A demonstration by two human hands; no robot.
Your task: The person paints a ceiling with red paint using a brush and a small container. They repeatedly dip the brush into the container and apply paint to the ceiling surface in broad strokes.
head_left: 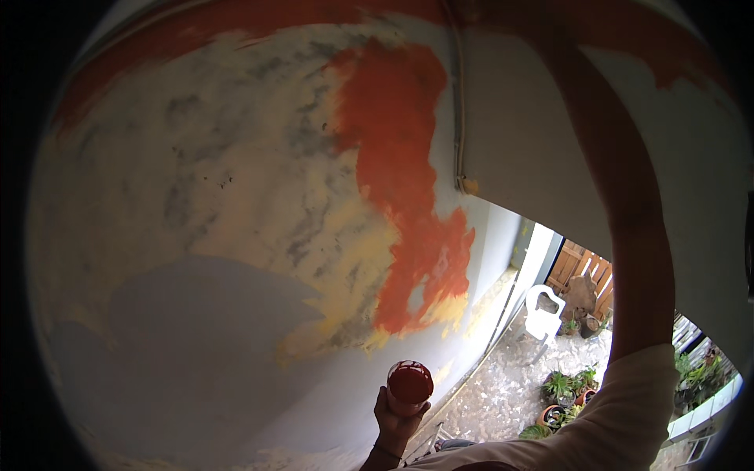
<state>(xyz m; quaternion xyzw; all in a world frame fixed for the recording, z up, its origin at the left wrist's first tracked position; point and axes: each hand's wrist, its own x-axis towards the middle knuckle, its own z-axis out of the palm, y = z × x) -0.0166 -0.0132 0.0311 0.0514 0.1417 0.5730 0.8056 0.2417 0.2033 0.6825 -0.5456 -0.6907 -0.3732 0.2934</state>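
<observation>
My left hand (397,424) holds a cup of red paint (408,385) at the lower middle, its fingers wrapped round it. My right arm rises along the right side to the top, where my right hand (510,17) is dark and blends into the orange paint; its fingers and anything in them cannot be made out. The mottled cream and grey wall (220,173) carries a large orange patch (397,118) and an orange band (196,23) along its top. A pale conduit (458,125) runs beside the patch, next to a plain beige surface (534,141).
Below, past an opening, are a paved floor (495,392), a white plastic chair (542,322), a wooden fence (573,267) and potted plants (569,392). More greenery (699,369) shows at the right. Part of a metal frame (432,439) stands at the bottom edge.
</observation>
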